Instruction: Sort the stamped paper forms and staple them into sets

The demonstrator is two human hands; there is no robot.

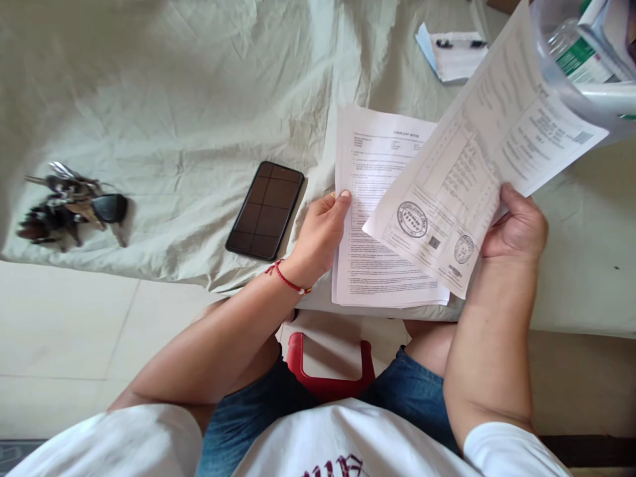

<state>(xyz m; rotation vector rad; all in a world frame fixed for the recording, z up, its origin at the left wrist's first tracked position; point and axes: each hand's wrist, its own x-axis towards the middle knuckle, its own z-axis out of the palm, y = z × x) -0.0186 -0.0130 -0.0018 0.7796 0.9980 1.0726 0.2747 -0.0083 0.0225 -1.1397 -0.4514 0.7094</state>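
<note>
1. Keys (69, 205): a tangled metal bunch with a rounded black plastic fob, lying at the far left on the sheet (189, 99), well apart from both hands.
2. The sheet is pale greenish cloth, creased and rumpled, draped over a flat surface, with its edge hanging above the cream tiled floor (59, 318).
3. Phone (265, 210): a flat black glossy rectangle with rounded corners, screen dark, lying on the sheet just beside the left hand.
4. Left hand (320, 235): it rests on the left edge of the stack (377, 265), thumb on top of the paper, fingers curled under, pinching that edge. A thin red cord bracelet circles the wrist.
5. The stack is thin white printed sheets, rectangular, lying flat at the sheet's near edge.
6. Page (477, 165): a single thin white sheet with a printed table and two round ink stamps, lifted and tilted over the stack's right side.
7. Right hand (517, 228): closed on the page's lower right edge, thumb on top.
8. Stool (328, 371): a red plastic rim shows between the knees.
9. Pen (460, 44): dark, slim, lying on a small paper pile at the top.
</note>
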